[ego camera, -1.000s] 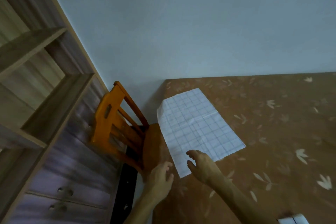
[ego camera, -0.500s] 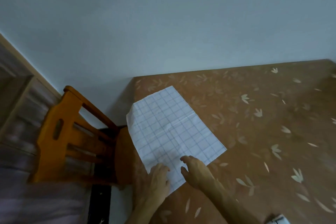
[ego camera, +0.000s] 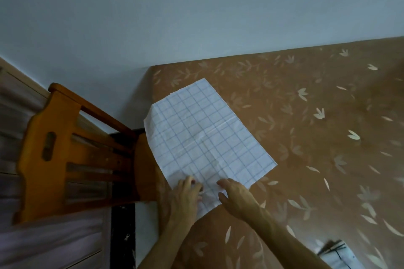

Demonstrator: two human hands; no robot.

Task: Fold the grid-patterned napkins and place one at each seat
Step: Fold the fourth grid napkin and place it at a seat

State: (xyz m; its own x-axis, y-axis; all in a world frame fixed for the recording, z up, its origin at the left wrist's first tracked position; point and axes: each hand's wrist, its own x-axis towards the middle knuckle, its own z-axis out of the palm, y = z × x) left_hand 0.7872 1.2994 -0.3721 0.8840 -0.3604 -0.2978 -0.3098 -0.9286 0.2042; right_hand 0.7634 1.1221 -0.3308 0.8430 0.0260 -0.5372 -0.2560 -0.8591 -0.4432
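— Since you stand nearer, what is around that cloth?

— The table (ego camera: 317,116) has a brown cover printed with pale leaves, and its far edge is pushed against a plain wall (ego camera: 196,6). Off its left edge stands an orange wooden chair (ego camera: 56,148), with its back towards us and its seat just beside the table. Further left there's wooden furniture (ego camera: 13,116), too blurred to make out. Something white (ego camera: 336,256) lies at the near right, cut off by the frame.

— And the napkin?

— The grid-patterned napkin (ego camera: 205,135) is spread open near the table's far left corner. It's set skew, and its long axis runs from far left to near right. One corner points at the wall, and the left corner droops slightly over the table's edge above the chair seat. Creases cross it.

— Anything on top of it?

— Only the hands, at its near corner. The left hand (ego camera: 183,197) has its fingers curled down onto the cloth, which is wrinkled there. I cannot tell whether it pinches anything. The right hand (ego camera: 239,200) lies on the near edge with the fingers nearly straight and the thumb spread, gripping nothing.
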